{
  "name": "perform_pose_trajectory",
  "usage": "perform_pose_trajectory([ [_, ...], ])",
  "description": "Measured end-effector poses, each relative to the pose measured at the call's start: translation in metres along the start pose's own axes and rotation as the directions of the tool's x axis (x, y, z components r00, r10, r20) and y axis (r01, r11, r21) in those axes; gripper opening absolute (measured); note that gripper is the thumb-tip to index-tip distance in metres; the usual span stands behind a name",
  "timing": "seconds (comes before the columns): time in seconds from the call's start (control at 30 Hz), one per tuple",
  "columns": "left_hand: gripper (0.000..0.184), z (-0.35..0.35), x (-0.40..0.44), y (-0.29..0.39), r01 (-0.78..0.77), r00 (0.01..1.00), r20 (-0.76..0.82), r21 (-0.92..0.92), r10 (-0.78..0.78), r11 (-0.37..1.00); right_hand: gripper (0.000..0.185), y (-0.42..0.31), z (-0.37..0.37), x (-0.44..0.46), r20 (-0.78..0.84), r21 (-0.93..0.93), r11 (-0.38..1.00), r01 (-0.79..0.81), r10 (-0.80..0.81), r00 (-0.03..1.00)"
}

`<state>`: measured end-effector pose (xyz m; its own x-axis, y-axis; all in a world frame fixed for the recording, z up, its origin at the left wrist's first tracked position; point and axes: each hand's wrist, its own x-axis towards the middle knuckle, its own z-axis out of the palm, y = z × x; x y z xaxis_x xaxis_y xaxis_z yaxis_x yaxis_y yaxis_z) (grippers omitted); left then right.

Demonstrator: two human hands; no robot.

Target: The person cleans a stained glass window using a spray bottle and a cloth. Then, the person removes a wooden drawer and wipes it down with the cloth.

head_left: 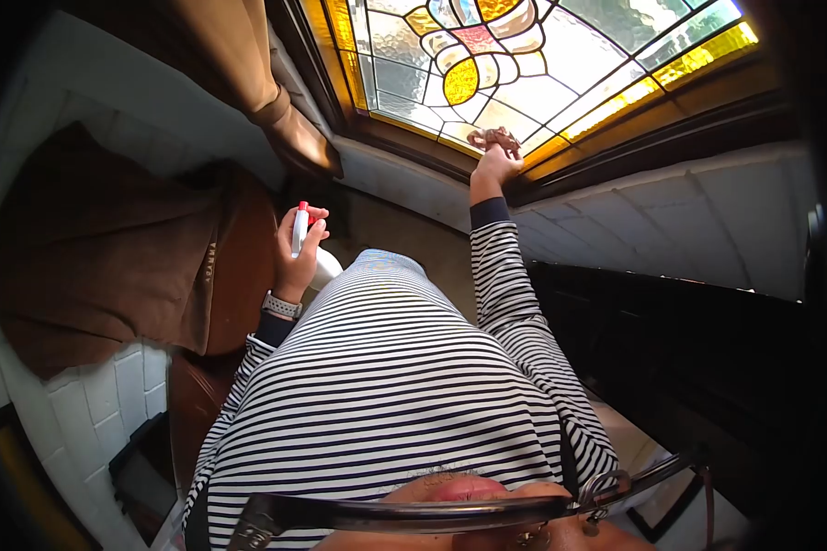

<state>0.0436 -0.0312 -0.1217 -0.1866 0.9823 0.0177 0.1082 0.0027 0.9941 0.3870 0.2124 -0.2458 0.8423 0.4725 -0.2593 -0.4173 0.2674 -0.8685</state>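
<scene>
Fingers of the right hand (498, 165) are closed on a crumpled brown rag (492, 139), while those of the left hand (294, 262) curl around the top of a spray bottle (300, 231). Largest in view is the person's striped top (386, 367), its dark cuffs ending at both wrists. Beyond it, a stained-glass window (560, 69) slants across the upper right, with yellow panes along its border. A tan curtain (220, 55), gathered in near its lower end, hangs to its left. Dark brown fabric (101, 248) drapes over a reddish-brown chair (241, 266) beside the left hand. The bottle, white with a red trigger, sits upper-left of the torso; the smaller rag is at the window's lower edge. A pale-banded watch (282, 305) circles the left wrist.
</scene>
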Motion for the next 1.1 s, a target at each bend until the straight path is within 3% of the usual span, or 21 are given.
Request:
perform_pose_trajectory([
  [0.03,0.020,-0.002,0.000,-0.001,0.004,1.000,-0.003,-0.003,-0.004,1.000,0.015,0.036,-0.014,0.040,0.160,0.250,0.961,-0.122,0.083,0.984],
  [0.13,0.020,-0.007,0.003,-0.003,0.014,1.000,-0.008,-0.012,-0.014,1.000,0.016,0.102,-0.043,0.107,0.134,0.322,0.906,-0.273,0.242,0.961],
  [0.17,0.020,-0.009,0.005,-0.004,0.017,1.000,-0.011,-0.016,-0.017,1.000,0.015,0.055,-0.028,0.067,0.007,0.207,0.957,-0.204,0.207,0.978],
  [0.2,0.020,-0.010,0.007,-0.005,0.016,1.000,-0.013,-0.024,-0.017,1.000,0.014,0.058,-0.024,0.068,-0.153,-0.003,0.997,-0.080,0.079,0.985],
  [0.27,0.020,-0.014,0.009,-0.009,0.015,1.000,-0.018,-0.036,-0.015,0.999,0.016,0.022,-0.040,0.057,0.034,0.153,0.934,-0.324,0.322,0.946],
  [0.37,0.021,-0.019,0.016,-0.017,0.023,1.000,0.001,-0.052,-0.023,0.998,0.021,0.017,-0.025,0.061,-0.129,-0.022,0.993,-0.115,0.111,0.985],
  [0.47,0.021,-0.023,0.021,-0.021,0.038,0.999,0.012,-0.055,-0.038,0.998,0.012,0.017,-0.022,0.048,0.143,-0.026,1.000,-0.002,0.005,0.990],
  [0.6,0.022,-0.028,0.031,-0.025,0.044,0.998,0.035,-0.062,-0.042,0.997,0.031,0.005,0.000,-0.007,0.094,-0.238,0.949,0.208,-0.191,0.977],
  [0.63,0.022,-0.028,0.032,-0.025,0.048,0.998,0.037,-0.065,-0.046,0.997,0.032,0.023,-0.001,0.003,0.146,-0.307,0.916,0.258,-0.222,0.964],
  [0.67,0.022,-0.029,0.034,-0.026,0.050,0.998,0.040,-0.068,-0.048,0.996,0.029,0.019,0.011,-0.012,0.141,-0.236,0.958,0.164,-0.133,0.981],
  [0.73,0.022,-0.032,0.037,-0.027,0.068,0.997,0.051,-0.062,-0.065,0.996,0.032,0.048,0.015,-0.006,0.247,0.131,0.986,-0.106,0.071,0.966],
  [0.83,0.022,-0.038,0.043,-0.033,0.084,0.995,0.055,-0.080,-0.080,0.993,0.031,0.033,0.042,-0.053,0.233,-0.054,0.998,-0.019,0.031,0.972],
  [0.9,0.022,-0.043,0.049,-0.037,0.092,0.994,0.065,-0.085,-0.086,0.992,0.017,0.057,0.049,-0.055,0.195,-0.084,0.996,0.022,-0.006,0.981],
  [1.0,0.022,-0.048,0.057,-0.042,0.106,0.992,0.080,-0.089,-0.099,0.990,0.007,0.065,0.049,-0.059,0.195,-0.433,0.868,0.241,-0.171,0.966],
  [1.03,0.021,-0.046,0.056,-0.044,0.114,0.991,0.075,-0.106,-0.106,0.988,0.008,0.061,0.042,-0.059,0.258,-0.577,0.741,0.343,-0.233,0.938],
  [1.1,0.021,-0.046,0.060,-0.046,0.130,0.989,0.091,-0.113,-0.120,0.985,0.010,0.055,0.045,-0.060,0.265,-0.592,0.737,0.325,-0.203,0.943],
])
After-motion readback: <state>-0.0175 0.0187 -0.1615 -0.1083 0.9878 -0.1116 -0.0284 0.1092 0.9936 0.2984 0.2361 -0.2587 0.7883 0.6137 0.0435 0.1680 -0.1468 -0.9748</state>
